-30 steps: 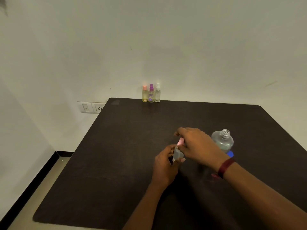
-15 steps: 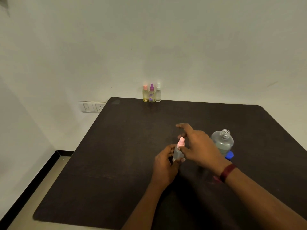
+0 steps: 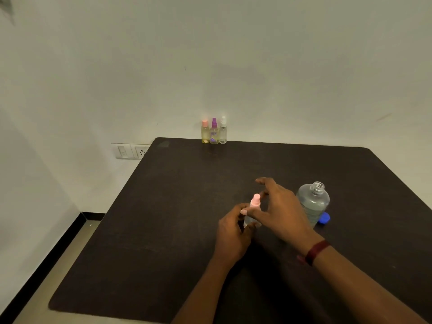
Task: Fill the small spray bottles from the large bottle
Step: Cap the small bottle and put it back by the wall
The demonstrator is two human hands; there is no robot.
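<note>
The left hand (image 3: 231, 232) still grips the small clear pink-topped spray bottle (image 3: 252, 210) upright on the dark table (image 3: 175, 218), near the uncapped large clear plastic bottle (image 3: 313, 204). The right hand (image 3: 282, 211) has come off its top, fingers spread wide. Likely screwed tight; perhaps only a regrip.

I see a dark table (image 3: 163, 230) with rounded corners filling the lower half of the frame, its far edge against the wall. At that edge, upper centre, three small spray bottles stand upright in a close row: a yellow-filled bottle (image 3: 205, 134) with a pink cap, a purple-capped bottle (image 3: 214, 134) and a white-capped bottle (image 3: 223, 133). Right of centre stands the large clear bottle (image 3: 313, 204), uncapped and partly full, with a blue cap (image 3: 324, 218) lying just beside its base. At centre a pink-topped spray bottle (image 3: 253, 208) stands upright. The left hand (image 3: 231, 237) hides its base, so I cannot tell whether it rests on the top.
</note>
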